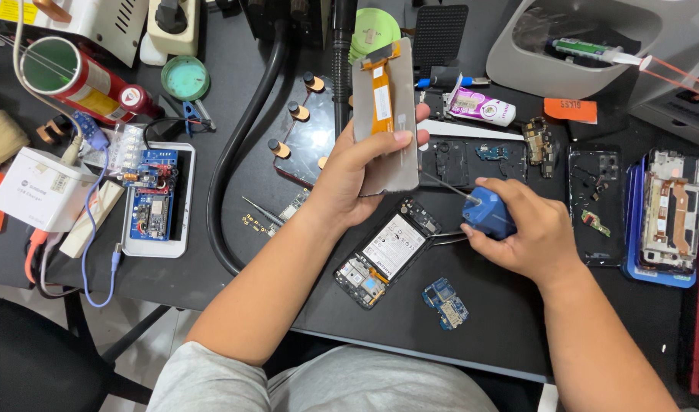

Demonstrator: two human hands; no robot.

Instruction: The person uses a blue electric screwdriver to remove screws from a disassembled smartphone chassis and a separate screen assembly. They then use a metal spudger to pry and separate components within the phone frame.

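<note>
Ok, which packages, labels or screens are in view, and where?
Screen panel: grey, orange flex cable, held upright in left hand.
White box: left edge, grey printed label.
Red can: top left, yellow label.
White-purple tube: top centre.
Orange tag: right of tube.
Opened phone: centre, white battery label.

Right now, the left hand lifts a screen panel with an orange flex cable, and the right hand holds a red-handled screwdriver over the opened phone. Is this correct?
Not quite: the head view shows the screwdriver handle is blue, not red. The left hand does lift the screen panel, and the right hand is beside the opened phone.
</note>
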